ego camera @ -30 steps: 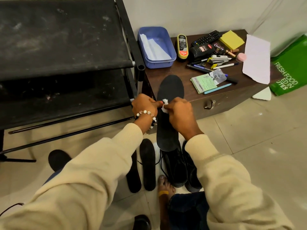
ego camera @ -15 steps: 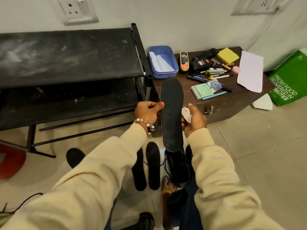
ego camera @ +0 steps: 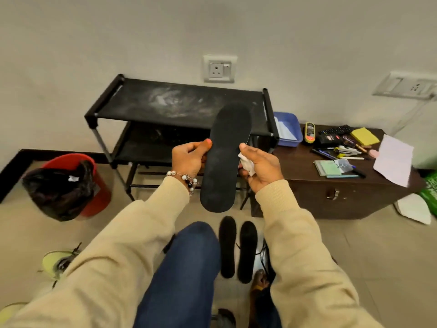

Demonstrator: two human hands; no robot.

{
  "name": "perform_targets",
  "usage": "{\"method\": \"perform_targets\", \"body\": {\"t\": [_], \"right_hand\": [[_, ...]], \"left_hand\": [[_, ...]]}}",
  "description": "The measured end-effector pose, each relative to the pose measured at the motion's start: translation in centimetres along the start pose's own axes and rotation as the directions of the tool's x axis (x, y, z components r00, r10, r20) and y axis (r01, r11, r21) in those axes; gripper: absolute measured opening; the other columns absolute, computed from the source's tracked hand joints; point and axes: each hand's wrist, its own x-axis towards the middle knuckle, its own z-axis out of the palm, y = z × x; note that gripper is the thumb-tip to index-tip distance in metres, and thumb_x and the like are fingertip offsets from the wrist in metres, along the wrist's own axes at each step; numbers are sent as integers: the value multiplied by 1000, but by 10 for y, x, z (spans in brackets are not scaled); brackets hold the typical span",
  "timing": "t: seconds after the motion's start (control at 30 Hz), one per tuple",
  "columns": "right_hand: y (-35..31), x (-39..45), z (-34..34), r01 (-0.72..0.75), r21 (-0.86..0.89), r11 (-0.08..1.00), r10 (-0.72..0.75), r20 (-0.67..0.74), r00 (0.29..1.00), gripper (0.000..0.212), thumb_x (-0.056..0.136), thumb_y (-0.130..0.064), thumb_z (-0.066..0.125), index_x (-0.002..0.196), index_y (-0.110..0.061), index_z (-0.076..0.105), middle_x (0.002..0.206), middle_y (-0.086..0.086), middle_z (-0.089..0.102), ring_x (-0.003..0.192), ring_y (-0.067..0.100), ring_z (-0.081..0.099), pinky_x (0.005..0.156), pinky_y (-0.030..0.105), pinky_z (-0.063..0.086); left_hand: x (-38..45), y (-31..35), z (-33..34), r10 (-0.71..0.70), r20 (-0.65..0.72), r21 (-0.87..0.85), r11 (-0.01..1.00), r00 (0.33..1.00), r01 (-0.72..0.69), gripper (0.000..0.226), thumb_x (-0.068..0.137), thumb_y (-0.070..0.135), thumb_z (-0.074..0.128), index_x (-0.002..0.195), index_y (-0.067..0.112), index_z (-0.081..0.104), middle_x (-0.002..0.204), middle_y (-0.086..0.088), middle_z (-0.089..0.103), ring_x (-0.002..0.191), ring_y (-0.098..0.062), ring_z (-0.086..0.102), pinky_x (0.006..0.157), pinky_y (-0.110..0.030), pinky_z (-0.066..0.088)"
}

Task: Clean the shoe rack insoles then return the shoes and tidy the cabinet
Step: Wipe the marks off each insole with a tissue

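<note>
A long black insole (ego camera: pixel 224 157) is held upright in front of the black two-shelf shoe rack (ego camera: pixel 179 107). My left hand (ego camera: pixel 189 158) pinches its left edge between thumb and fingers. My right hand (ego camera: pixel 259 165) is at its right edge, palm up, with a crumpled white tissue (ego camera: pixel 247 163) in its fingers. Two more black insoles (ego camera: pixel 236 248) lie side by side on the floor below. A yellow-green shoe (ego camera: pixel 55 262) sits on the floor at the lower left. The rack's top shelf is dusty and holds no shoes.
A red bin (ego camera: pixel 94 197) with a black liner stands left of the rack. A low brown cabinet (ego camera: pixel 331 197) on the right carries a blue tray (ego camera: pixel 287 129), polish, a remote, pens, a yellow pad and paper. A green bag (ego camera: pixel 431 192) is at the far right.
The view has pulled back and up, showing the whole rack and the bin. My right hand has moved off the insole's face to its right edge, still with the tissue. The insole is raised higher.
</note>
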Motion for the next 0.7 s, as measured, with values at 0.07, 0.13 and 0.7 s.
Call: {"method": "perform_targets", "body": {"t": [0.07, 0.13, 0.7], "right_hand": [[11, -1, 32, -17, -112, 994, 21, 36, 999, 12, 83, -19, 71, 87, -8, 69, 83, 13, 69, 62, 19, 57, 42, 22, 38], [29, 2, 63, -37, -219, 975, 56, 82, 995, 14, 83, -21, 71, 89, -9, 70, 87, 12, 70, 68, 21, 59, 45, 23, 41], [258, 137, 190, 85, -817, 570, 618, 495, 611, 13, 85, -14, 69, 94, -6, 69, 79, 4, 65, 67, 15, 58, 47, 20, 41]], "left_hand": [[4, 3, -33, 3, -72, -15, 1000, 997, -4, 14, 87, 25, 69, 74, 18, 70, 56, 9, 67, 49, 0, 61, 44, -15, 46], [12, 1, -68, 0, -142, -18, 1000, 990, -3, 13, 87, 26, 69, 75, 20, 70, 62, 7, 68, 54, -3, 63, 46, -17, 47], [86, -221, -246, -384, -543, -226, 924, 747, 310, 13, 96, 14, 55, 88, 6, 62, 78, -5, 66, 67, -16, 64, 54, -27, 54]]}}
